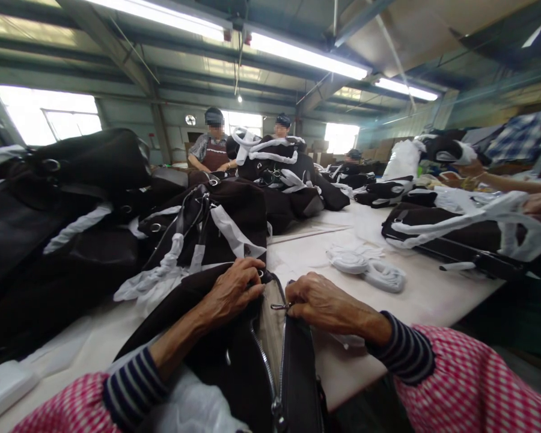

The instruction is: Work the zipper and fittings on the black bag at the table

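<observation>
A dark brown bag (pixel 234 361) lies in front of me on the white table (pixel 433 294), its zipper (pixel 270 361) partly undone and a pale lining showing. My left hand (pixel 232 291) grips the bag's top edge at the far end of the zipper. My right hand (pixel 320 304) pinches the metal zipper pull (pixel 279 307) between thumb and fingers. Both hands sit close together over the bag's mouth.
Dark bags with white paper-wrapped handles (pixel 198 234) are piled at left and centre. Rolls of white wrapping (pixel 365 267) lie on the table to the right. Another bag (pixel 469 237) and a co-worker's arm (pixel 514 183) are at right. Two people sit at the far end.
</observation>
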Demonstrator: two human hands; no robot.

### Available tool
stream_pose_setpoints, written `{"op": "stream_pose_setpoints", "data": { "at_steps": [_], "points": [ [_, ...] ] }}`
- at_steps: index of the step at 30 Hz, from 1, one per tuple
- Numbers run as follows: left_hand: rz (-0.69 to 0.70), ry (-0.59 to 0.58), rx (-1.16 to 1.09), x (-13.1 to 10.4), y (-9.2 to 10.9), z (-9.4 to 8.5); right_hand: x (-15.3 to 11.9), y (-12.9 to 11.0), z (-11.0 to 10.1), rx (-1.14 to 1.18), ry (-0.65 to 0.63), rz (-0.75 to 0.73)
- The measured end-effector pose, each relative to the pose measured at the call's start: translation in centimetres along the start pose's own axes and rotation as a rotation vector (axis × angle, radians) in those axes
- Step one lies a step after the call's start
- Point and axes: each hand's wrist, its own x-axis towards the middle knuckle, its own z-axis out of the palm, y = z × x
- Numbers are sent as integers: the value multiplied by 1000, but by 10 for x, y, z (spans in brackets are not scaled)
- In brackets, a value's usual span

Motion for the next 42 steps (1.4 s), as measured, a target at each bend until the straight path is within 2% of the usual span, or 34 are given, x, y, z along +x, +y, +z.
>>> {"op": "stream_pose_setpoints", "data": {
  "at_steps": [6, 13, 19, 32, 37, 42],
  "points": [
    [8, 0, 16, -1, 3, -1, -1, -2, -2, 32, 23, 5],
    [17, 10, 25, -2, 3, 0, 1, -8, -6, 75, 55, 90],
    [17, 42, 28, -2, 0, 4, 4, -8, -10, 40, 101, 108],
    [-10, 41, 27, 0, 4, 2, -2, -8, 4, 40, 58, 64],
    [-11, 21, 16, -2, 6, 1, 6, -7, 12, -78, 92, 43],
    [18, -23, 27, -3, 6, -3, 11, -14, 15, -237, 57, 46]
  ]
}}
